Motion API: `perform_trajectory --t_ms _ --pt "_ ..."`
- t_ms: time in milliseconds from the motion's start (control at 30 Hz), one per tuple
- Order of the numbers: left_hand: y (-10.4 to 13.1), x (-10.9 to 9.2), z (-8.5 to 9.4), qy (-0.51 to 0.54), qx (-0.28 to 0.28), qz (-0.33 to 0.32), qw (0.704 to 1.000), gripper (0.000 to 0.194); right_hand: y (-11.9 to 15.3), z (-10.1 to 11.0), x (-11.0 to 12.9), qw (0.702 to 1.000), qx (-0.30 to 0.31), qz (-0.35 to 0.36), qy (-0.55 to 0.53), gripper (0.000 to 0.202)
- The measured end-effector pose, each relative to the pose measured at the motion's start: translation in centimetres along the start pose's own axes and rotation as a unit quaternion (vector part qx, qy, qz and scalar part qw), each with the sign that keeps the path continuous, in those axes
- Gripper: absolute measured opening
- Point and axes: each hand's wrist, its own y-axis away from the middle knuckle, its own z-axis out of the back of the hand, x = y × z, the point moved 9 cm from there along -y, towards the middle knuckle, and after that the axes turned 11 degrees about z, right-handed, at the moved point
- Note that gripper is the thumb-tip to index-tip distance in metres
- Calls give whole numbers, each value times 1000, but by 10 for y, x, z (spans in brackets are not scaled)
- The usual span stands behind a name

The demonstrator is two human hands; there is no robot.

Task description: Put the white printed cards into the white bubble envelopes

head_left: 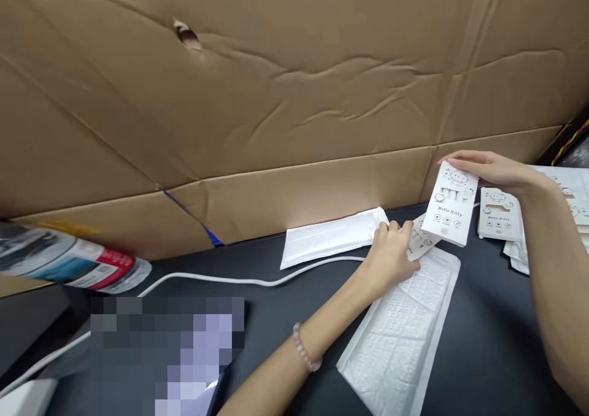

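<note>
My right hand [501, 169] grips the top end of a white Hello Kitty box [450, 206], printed with line drawings, and tilts it above the dark table. Just below and left of it, my left hand [387, 253] has its fingers closed on a second white printed box [419, 239]. That box is partly hidden by my fingers and the first box. It sits at the upper end of a white bubble mailer [400, 336], which lies slanted on the table beneath my left hand. Whether its lower end is inside the mailer I cannot tell.
Another white mailer [334, 238] lies by the cardboard wall [294, 127]. More printed boxes [499, 213] rest at right. A white cable [221, 276] crosses the table [271, 312]. A wrapped bottle [101, 262] and a blurred-out device [165, 354] are at left.
</note>
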Motion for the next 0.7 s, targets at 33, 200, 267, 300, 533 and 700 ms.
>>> perform_trajectory --t_ms 33,200,267,300,533,700 --pt "-1 2 7 14 -9 1 1000 62 0 2 -1 1000 -8 -2 -5 29" --pt "-8 25 60 100 -9 -24 995 61 -1 15 -4 998 -59 -15 -31 25" --pt "-8 42 77 96 28 -43 994 65 0 19 -4 997 -72 -10 -32 24" --pt "-8 53 85 88 39 -42 994 67 0 20 -3 997 -75 -8 -34 24" --pt "-10 121 87 -101 109 107 983 64 -5 14 -2 997 -62 12 -39 28" --pt "1 53 72 -157 -4 82 984 42 -9 13 -3 997 -63 20 -24 30"
